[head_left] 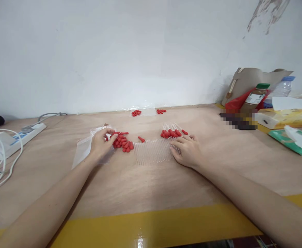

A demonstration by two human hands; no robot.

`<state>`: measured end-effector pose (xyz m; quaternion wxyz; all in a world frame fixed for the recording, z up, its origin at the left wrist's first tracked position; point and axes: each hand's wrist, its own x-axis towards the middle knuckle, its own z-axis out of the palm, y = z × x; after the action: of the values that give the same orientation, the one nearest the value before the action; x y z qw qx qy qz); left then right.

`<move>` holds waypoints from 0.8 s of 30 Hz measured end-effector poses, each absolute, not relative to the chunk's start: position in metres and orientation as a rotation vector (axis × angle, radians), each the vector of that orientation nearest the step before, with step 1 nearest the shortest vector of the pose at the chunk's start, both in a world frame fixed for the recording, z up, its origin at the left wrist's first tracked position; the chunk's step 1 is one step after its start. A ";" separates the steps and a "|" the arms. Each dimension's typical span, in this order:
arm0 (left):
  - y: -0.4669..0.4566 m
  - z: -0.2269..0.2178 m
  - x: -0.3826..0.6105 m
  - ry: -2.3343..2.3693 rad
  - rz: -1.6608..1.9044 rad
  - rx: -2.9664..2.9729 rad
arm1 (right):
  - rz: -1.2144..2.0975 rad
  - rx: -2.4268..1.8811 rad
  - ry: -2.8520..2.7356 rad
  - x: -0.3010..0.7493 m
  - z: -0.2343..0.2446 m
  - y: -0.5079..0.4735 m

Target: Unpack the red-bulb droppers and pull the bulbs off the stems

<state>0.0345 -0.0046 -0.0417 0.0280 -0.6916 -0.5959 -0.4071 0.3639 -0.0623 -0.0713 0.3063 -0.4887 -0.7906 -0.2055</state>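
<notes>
My left hand (103,142) is at the left edge of a pile of small red club-shaped pieces (122,142), its thumb and fingers curled in around a red piece. Under that hand lies a clear zip bag (82,151). A row of thin clear tubes (152,151) is laid side by side in the middle. My right hand (188,151) rests at the row's right end, fingers apart and bent, fingertips touching the tubes. Just beyond it sit several red-tipped white sticks (170,133). One loose red piece (141,139) lies above the row.
Near the wall lies a clear bag (147,111) with red pieces at both ends. A power strip (34,132) and white cables (3,162) are at left. At right stand a green-capped bottle (255,98), a grey bag (256,81) and tissue packs (282,119). Yellow tape (140,224) edges the table.
</notes>
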 end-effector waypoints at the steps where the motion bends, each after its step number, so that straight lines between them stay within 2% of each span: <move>1: -0.003 -0.043 0.033 -1.840 -1.250 -2.140 | -0.520 -1.295 -2.106 0.364 -0.071 -0.062; 6: -0.002 -0.046 0.031 -1.832 -1.326 -2.060 | -0.416 -1.299 -2.151 0.366 -0.067 -0.065; 11: -0.016 -0.022 0.045 -1.635 -1.404 -1.942 | -0.224 -1.336 -2.087 0.373 -0.056 -0.061; 15: -0.020 0.000 0.093 -1.438 -1.038 -2.366 | -0.054 -1.509 -1.827 0.391 -0.055 -0.044; 18: -0.008 0.005 0.141 -1.487 -0.719 -2.626 | 0.030 -1.643 -1.637 0.407 -0.060 -0.032; 24: 0.023 -0.007 0.206 -1.672 -0.528 -2.757 | 0.026 -1.765 -1.573 0.415 -0.060 -0.028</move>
<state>0.2064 0.0230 -0.0069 -0.0627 -0.8422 -0.5107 -0.1613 0.4146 -0.0283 -0.0595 0.3789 -0.6910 -0.6155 0.0103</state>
